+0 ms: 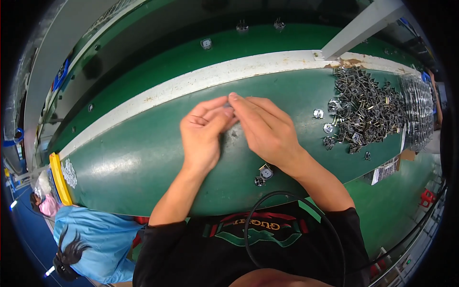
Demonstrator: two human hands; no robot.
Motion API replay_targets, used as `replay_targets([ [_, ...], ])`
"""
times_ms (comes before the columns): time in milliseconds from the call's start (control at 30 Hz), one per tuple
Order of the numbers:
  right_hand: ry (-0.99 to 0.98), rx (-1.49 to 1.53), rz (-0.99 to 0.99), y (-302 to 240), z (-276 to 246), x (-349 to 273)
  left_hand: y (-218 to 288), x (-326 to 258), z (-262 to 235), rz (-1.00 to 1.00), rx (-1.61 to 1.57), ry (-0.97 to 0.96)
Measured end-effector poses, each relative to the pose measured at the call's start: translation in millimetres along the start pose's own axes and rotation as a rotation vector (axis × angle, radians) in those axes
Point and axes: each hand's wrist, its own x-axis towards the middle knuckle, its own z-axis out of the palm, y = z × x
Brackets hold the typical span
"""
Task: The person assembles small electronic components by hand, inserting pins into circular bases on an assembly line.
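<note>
Both hands meet over the green work surface (pixel 134 162). The left hand (pixel 203 136) and right hand (pixel 267 129) pinch fingertip to fingertip around a very small part (pixel 228 101), mostly hidden between thumbs and forefingers; its kind cannot be told. The fingers are narrow and closed on it. The part sits at 12 o'clock from both palms.

A heap of small metal parts (pixel 366 110) lies at 3 o'clock, well apart. Two small square pieces (pixel 263 174) lie at 6 o'clock, just beside the right wrist. Another person in blue (pixel 95 244) is at 8 o'clock.

In my judgement a steady grip and light pressure, with wrists rested, suit this fine work.
</note>
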Motion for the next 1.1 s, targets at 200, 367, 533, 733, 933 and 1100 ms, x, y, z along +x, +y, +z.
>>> replay_targets([
  [200,-0.279,-0.331,0.155,30,-62,13,59,104,-48,0.438,0.737,0.202],
  [367,-0.548,-0.641,0.41,30,-131,-2,79,169,-80,0.521,1.372,0.385],
  [533,-0.558,-0.573,0.509,34,-136,-30,74,170,-65,0.503,1.309,0.462],
  [733,-0.427,-0.355,0.504,38,-122,-35,47,165,-6,0.999,1.582,-0.326],
  [933,-0.366,-0.336,0.234,34,-106,-22,33,160,1,0.838,1.646,-0.322],
  [1100,-0.232,0.108,0.323,33,-86,-15,36,88,3,0.327,1.138,-0.14],
])
